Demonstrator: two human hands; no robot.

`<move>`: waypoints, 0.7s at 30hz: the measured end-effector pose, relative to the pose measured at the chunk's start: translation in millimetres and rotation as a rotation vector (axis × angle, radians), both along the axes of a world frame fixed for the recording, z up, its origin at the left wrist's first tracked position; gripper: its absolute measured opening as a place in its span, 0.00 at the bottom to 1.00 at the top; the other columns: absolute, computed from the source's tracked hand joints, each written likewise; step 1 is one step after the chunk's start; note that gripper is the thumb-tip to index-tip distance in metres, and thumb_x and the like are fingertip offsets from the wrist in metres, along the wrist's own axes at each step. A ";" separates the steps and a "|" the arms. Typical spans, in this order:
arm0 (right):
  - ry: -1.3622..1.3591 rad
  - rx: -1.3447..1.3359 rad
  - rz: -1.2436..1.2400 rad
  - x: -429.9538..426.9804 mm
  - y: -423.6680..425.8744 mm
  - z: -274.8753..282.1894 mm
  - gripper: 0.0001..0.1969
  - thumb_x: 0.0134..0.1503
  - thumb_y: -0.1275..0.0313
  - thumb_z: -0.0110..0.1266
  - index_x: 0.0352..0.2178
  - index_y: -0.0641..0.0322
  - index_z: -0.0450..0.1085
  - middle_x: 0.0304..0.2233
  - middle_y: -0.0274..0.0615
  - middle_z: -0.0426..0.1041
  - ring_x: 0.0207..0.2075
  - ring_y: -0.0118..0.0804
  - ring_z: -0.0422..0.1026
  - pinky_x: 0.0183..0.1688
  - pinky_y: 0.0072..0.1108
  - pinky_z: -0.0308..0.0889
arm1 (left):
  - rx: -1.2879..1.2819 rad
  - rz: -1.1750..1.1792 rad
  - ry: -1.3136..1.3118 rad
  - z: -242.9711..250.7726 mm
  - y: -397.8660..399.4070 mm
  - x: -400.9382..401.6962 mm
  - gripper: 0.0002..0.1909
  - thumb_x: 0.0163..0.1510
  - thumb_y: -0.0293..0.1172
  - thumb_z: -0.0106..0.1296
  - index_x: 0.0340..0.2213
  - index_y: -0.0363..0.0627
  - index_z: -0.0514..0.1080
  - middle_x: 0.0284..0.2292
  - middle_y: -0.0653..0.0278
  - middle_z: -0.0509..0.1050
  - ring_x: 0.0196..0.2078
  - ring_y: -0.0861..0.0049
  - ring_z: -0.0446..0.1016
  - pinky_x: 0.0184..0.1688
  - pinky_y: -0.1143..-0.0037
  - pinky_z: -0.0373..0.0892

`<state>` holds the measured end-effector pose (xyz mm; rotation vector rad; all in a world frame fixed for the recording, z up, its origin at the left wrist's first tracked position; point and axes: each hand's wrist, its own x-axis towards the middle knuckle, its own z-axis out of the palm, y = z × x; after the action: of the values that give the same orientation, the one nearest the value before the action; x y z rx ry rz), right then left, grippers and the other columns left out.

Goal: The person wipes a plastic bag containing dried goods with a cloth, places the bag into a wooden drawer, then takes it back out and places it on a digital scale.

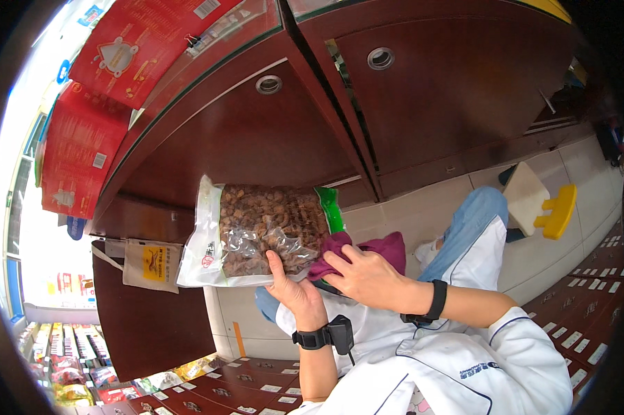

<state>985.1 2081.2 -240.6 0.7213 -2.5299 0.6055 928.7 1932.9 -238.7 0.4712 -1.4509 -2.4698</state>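
My left hand point(295, 295) grips the near edge of a large plastic bag point(270, 228) of brown dried pieces, thumb on top of the clear film. The bag has a white end at the left and a green strip at the right, and bears writing. In my right hand point(351, 272) is a bunched maroon cloth point(384, 249), pressed against the bag's right end near the green strip. Its loose part hangs to the right, above my lap. What lies beneath the bag is hidden.
Dark red wooden cabinets with sliding doors point(436, 78) stand in front. Red printed sheets point(120, 57) lie on the glass top at the left. A cloth tote point(151, 264) hangs at a brown panel point(146, 321). A small stool with a yellow part point(556, 211) stands right; labelled drawers point(239, 386) are behind me.
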 end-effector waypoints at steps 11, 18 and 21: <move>-0.398 -0.036 -0.291 -11.4 72.0 -12.6 0.13 0.49 0.74 0.55 0.38 0.51 0.77 0.42 0.37 0.69 0.42 0.44 0.71 0.37 0.37 0.71 | 0.203 -0.016 0.029 -3.6 -14.8 4.3 0.26 0.59 0.39 0.56 0.54 0.42 0.64 0.51 0.63 0.70 0.51 0.69 0.70 0.55 0.66 0.68; -0.920 -1.155 -0.113 -18.2 109.7 -26.8 0.23 0.49 0.63 0.68 0.42 0.71 0.74 0.42 0.42 0.76 0.43 0.30 0.72 0.47 0.23 0.68 | 0.341 -0.159 0.099 -10.4 -16.0 18.3 0.30 0.56 0.45 0.58 0.54 0.42 0.64 0.51 0.61 0.71 0.52 0.65 0.70 0.55 0.62 0.66; -0.944 -1.215 0.082 -10.4 111.8 -37.6 0.32 0.49 0.60 0.68 0.50 0.69 0.68 0.48 0.42 0.73 0.48 0.32 0.69 0.52 0.25 0.65 | 0.337 -0.232 0.102 -22.5 -15.7 20.9 0.34 0.53 0.45 0.61 0.55 0.41 0.63 0.51 0.61 0.70 0.53 0.64 0.69 0.56 0.63 0.66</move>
<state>974.7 2193.0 -278.2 0.0251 -2.0789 2.6103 949.6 1917.3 -261.1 0.2403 -1.1083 -2.8927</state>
